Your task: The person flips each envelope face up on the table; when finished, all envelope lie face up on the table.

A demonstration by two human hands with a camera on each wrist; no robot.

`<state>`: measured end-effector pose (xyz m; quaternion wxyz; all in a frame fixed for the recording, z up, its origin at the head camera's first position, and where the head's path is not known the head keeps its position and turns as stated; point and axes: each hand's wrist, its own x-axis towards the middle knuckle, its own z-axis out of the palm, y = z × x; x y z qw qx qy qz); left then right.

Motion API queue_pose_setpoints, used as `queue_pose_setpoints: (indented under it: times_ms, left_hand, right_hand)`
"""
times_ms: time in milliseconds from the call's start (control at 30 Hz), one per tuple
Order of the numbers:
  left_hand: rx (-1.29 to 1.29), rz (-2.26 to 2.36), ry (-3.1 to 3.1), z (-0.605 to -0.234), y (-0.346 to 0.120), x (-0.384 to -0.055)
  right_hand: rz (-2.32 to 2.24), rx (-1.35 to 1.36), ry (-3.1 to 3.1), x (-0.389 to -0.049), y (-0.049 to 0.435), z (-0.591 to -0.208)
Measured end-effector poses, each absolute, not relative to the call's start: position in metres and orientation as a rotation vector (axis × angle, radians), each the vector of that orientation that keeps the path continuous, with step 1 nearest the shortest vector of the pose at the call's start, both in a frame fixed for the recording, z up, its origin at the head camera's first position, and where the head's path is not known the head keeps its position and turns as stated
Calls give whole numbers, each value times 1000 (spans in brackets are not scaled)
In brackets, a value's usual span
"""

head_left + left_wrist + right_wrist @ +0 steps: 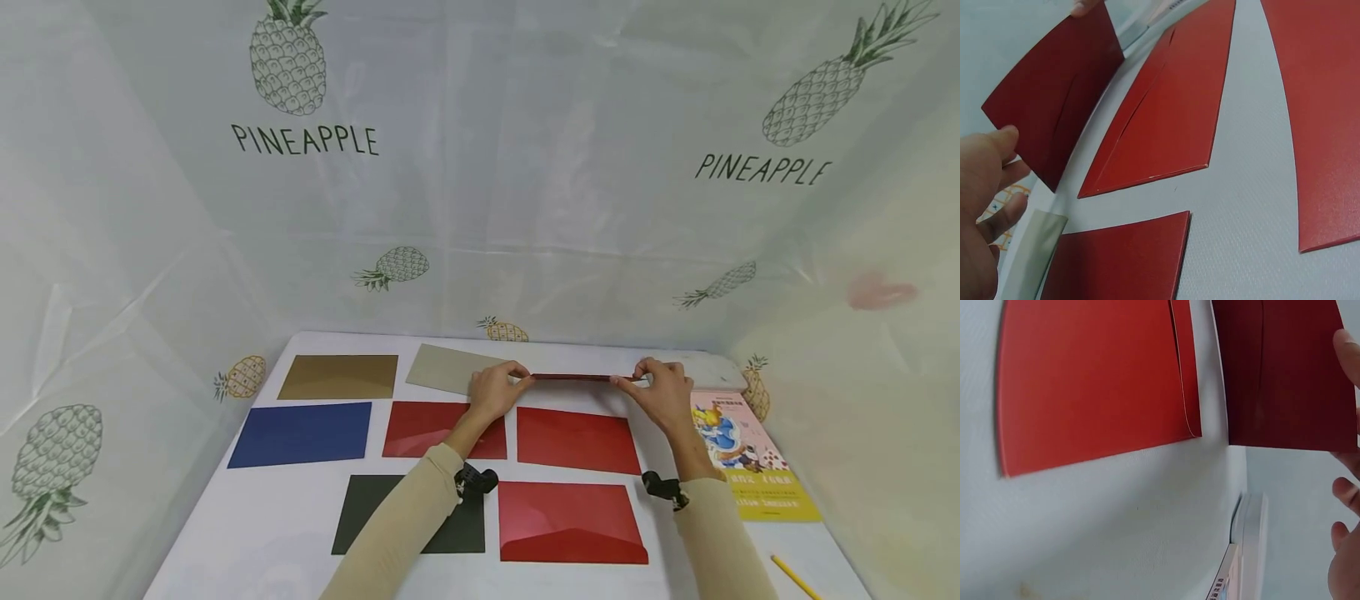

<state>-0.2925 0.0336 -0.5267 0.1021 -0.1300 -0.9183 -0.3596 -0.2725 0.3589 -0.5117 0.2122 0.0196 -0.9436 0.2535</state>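
Both hands hold a dark red envelope (1054, 94) above the back of the white table, tilted up so that only its thin edge shows in the head view. My left hand (495, 392) pinches its left end. At the other end my right hand (663, 392) pinches it between thumb and fingers. A flap line runs along the envelope's face in the right wrist view. Just in front lie a red envelope (577, 437) and, partly under the left forearm, another red envelope (420, 425). Nearer the front is a third red envelope (573, 517) with its flap edge toward me.
A brown envelope (337, 377), a blue envelope (300, 433) and a grey-beige envelope (446, 368) lie to the left and back. The left sleeve partly covers a dark green envelope (367, 508). At the right are a pink-and-yellow book (772, 496), a white case (716, 371) and a yellow pencil (795, 577).
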Motion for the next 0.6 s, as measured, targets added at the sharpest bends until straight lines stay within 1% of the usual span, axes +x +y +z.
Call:
queue_pose_setpoints:
  times_ms: [600]
  left_hand:
    - [-413, -1073, -2685, -527, 31, -294]
  right_hand:
    - [641, 99, -2490, -273, 352, -509]
